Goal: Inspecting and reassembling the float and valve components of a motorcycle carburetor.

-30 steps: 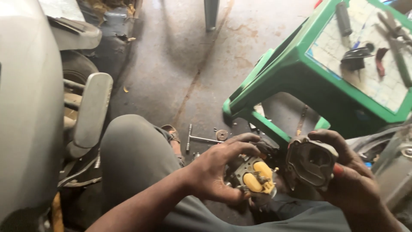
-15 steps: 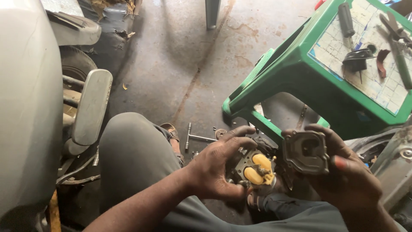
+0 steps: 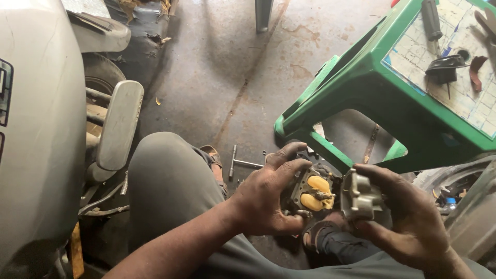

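Observation:
My left hand (image 3: pixel 268 196) grips a dark carburetor body (image 3: pixel 312 194) with two yellow floats facing up. Right beside it, my right hand (image 3: pixel 408 222) holds a grey metal float bowl (image 3: pixel 361 196), turned with its outer side toward me and almost touching the carburetor body. Both hands are greasy and hover above my lap, over my grey trouser leg (image 3: pixel 170 191). My sandaled foot (image 3: pixel 323 235) shows just under the parts.
A green plastic stool (image 3: pixel 361 98) stands at the right with a screwdriver (image 3: pixel 431 20) and small parts on its top. A T-handle wrench (image 3: pixel 240 163) lies on the concrete floor. A grey motorcycle body (image 3: pixel 36 139) and footrest (image 3: pixel 119 124) fill the left.
My right hand has turned the float bowl over and brought it leftward, close against the carburetor body. My left hand has kept its grip in about the same place.

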